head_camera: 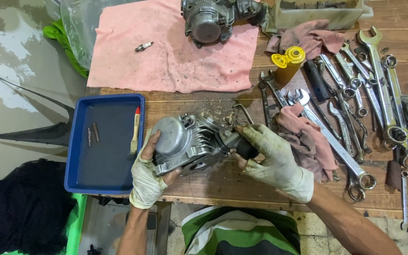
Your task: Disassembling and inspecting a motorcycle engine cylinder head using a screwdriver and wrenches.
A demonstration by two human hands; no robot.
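Observation:
A grey finned metal engine cylinder head (pixel 190 141) lies over the front of the wooden workbench (pixel 223 184). My left hand (pixel 148 174), in a dirty white glove, grips its round end from below. My right hand (pixel 270 158), also gloved, is closed on the black end of the part at its right side. A bent metal hook tool (pixel 244 112) lies just behind my right fingers.
A blue tray (pixel 72 160) at left holds a paintbrush (pixel 135 134) and small pins. Behind lie a pink cloth (pixel 175 52) with a spark plug (pixel 143 46) and an engine (pixel 213 19). Several wrenches (pixel 378 80), rags (pixel 308 141) and a yellow-capped bottle (pixel 289 63) fill the right.

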